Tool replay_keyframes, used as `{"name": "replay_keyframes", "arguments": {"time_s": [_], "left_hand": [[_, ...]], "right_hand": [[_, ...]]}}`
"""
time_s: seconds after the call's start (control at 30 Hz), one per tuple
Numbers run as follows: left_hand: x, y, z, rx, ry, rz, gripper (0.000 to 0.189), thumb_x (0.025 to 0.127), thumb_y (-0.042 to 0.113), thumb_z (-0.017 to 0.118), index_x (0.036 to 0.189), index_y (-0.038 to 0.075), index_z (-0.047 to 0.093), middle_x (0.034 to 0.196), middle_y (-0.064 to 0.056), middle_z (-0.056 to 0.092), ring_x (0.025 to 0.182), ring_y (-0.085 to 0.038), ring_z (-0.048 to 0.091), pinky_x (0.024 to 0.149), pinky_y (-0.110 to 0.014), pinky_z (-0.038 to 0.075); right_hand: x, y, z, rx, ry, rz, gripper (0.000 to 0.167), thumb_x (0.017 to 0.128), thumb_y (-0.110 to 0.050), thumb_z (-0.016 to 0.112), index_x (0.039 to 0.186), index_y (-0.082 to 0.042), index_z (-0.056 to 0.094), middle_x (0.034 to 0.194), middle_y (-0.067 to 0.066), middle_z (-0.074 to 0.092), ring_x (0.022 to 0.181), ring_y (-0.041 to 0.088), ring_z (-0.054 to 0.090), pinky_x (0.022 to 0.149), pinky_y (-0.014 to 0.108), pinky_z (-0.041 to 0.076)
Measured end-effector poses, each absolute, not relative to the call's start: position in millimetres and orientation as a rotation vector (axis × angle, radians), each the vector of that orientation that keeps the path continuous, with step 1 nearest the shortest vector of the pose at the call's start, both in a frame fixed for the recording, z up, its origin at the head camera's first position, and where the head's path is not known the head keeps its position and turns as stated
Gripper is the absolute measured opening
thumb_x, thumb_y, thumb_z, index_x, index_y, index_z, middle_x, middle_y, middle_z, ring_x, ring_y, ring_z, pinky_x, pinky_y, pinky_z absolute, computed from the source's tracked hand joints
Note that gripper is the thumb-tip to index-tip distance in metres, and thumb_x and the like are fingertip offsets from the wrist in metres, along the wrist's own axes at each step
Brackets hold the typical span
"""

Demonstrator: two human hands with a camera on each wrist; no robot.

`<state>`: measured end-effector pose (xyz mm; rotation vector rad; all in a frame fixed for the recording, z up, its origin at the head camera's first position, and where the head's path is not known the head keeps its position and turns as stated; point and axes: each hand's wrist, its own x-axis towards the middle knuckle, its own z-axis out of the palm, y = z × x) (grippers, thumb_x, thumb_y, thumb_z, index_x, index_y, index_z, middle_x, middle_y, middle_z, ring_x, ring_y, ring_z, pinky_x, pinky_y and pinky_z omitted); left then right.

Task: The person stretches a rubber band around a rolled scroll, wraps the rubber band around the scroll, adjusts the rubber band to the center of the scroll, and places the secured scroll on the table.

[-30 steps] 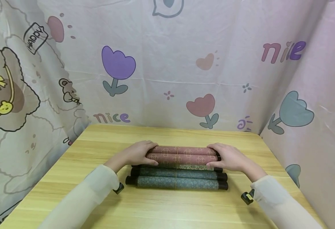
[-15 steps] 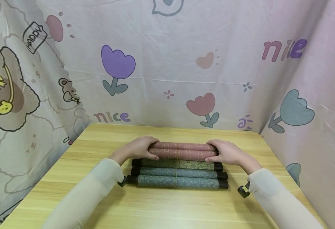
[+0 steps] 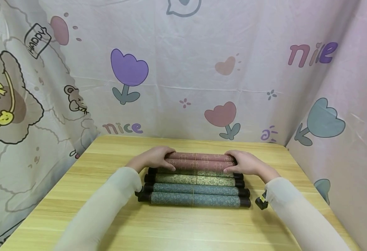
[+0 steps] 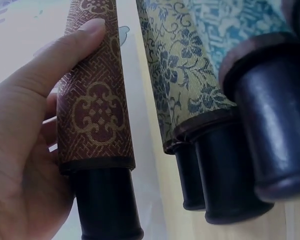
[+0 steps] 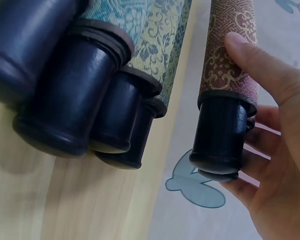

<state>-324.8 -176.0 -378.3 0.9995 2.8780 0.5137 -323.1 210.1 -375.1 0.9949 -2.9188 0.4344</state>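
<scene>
Two rolled scrolls (image 3: 202, 164) in dark red patterned cloth with black end knobs lie side by side, with a thin band around their middle. My left hand (image 3: 154, 157) grips their left end, thumb along the near side. At the other end my right hand (image 3: 247, 163) holds them the same way, with fingers behind the black knobs in the right wrist view. Both wrist views show a gap between the red scrolls and the yellow-green scrolls (image 3: 183, 179), which lie just nearer to me. Nearest of all are the blue scrolls (image 3: 171, 198).
All the scrolls are over a light wooden table (image 3: 183, 226). A printed cloth curtain (image 3: 177, 62) rises behind the table's back edge and along both sides. Black wrist cameras hang below the sleeves, the right one (image 3: 262, 202) beside the blue scrolls' right end.
Both hands have carried the red scrolls up and away from me. More of the yellow-green pair, earlier mostly covered, now shows. The blue pair has stayed in place.
</scene>
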Motion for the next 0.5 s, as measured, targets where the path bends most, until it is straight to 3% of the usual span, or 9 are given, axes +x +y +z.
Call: {"name": "replay_keyframes", "arguments": {"time_s": [0.5], "left_hand": [[-351,-164,-385,0.879,2.826,0.491,0.058,0.078,0.049,0.080,0.119,0.012,0.062,0.092,0.006,0.060,0.080,-0.012,0.056,0.075,-0.035,0.049]], "right_hand": [[-349,216,-389,0.972,-3.013,0.573,0.077,0.081,-0.050,0.076,0.137,-0.003,0.052,0.118,0.008,0.063,0.104,0.026,0.060,0.094,0.049,0.047]]}}
